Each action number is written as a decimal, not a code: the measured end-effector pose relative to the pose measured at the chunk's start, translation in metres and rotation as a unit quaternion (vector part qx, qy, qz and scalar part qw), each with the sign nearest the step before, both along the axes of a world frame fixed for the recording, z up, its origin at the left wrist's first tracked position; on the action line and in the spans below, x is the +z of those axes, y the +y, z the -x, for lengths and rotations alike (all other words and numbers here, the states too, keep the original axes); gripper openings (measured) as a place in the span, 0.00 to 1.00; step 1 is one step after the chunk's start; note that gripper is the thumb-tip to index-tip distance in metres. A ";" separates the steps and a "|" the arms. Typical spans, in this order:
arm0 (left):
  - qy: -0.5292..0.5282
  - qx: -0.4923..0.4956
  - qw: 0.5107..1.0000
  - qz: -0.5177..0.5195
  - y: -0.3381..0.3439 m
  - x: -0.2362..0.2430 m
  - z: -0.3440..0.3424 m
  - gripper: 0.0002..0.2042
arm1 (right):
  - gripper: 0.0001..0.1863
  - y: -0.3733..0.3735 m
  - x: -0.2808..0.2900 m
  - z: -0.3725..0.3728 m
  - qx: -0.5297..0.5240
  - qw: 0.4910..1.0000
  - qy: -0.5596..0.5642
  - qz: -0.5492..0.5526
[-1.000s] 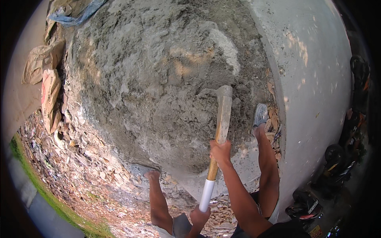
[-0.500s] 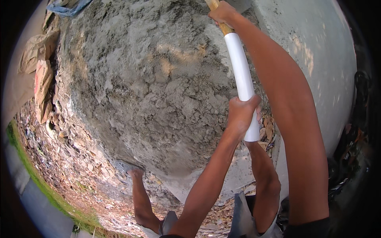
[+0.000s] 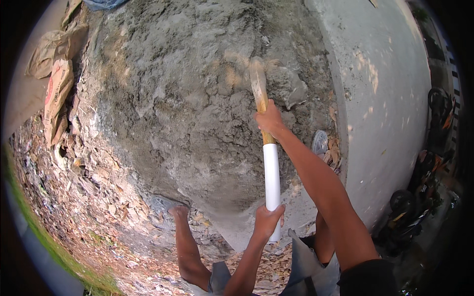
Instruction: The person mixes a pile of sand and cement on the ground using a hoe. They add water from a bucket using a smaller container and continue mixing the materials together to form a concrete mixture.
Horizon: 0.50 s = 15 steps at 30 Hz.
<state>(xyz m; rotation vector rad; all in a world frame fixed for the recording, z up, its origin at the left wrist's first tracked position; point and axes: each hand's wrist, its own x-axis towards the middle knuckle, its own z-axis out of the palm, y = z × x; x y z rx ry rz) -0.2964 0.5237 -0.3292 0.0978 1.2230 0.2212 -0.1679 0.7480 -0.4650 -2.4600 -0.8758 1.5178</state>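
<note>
Both my hands grip a long-handled hoe [image 3: 271,172], which has a wooden shaft and a white sleeve over its lower part. My right hand [image 3: 270,120] is wrapped round the wood just above the sleeve. Lower down, near the butt end, my left hand [image 3: 268,220] closes round the white sleeve. The hoe's far end rests at a heap of grey wet mortar [image 3: 197,118]. A lump of mortar [image 3: 287,85] sits beside that end, and the blade is mostly hidden by it.
Crumpled brown paper sacks [image 3: 58,93] lie at the left, with blue plastic sheeting [image 3: 104,4] beyond. A smooth pale concrete slab [image 3: 382,103] borders the heap on the right. Dry leaves [image 3: 103,197] cover the ground at the near left. My feet stand at the heap's near edges.
Both hands and the hoe have come down and nearer, shifting a little left. The hoe's far end, out of view before, now shows at the mortar.
</note>
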 end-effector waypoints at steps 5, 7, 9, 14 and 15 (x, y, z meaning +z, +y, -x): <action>-0.051 -0.043 0.997 0.031 -0.117 0.047 0.048 0.06 | 0.30 -0.117 0.059 0.046 -0.019 0.999 0.011 -0.027; -0.028 -0.046 0.998 0.015 -0.168 0.063 0.049 0.05 | 0.32 -0.143 0.106 0.071 -0.031 0.995 0.085 -0.037; -0.003 -0.081 0.997 0.007 -0.190 0.065 0.034 0.04 | 0.34 -0.147 0.127 0.050 -0.041 0.993 0.084 -0.077; -0.158 0.007 0.987 0.000 -0.075 -0.032 -0.085 0.03 | 0.37 -0.042 0.079 -0.060 0.053 0.978 -0.092 -0.180; -0.187 0.032 0.982 -0.019 -0.032 -0.051 -0.117 0.03 | 0.35 -0.003 0.062 -0.086 0.065 0.978 -0.111 -0.165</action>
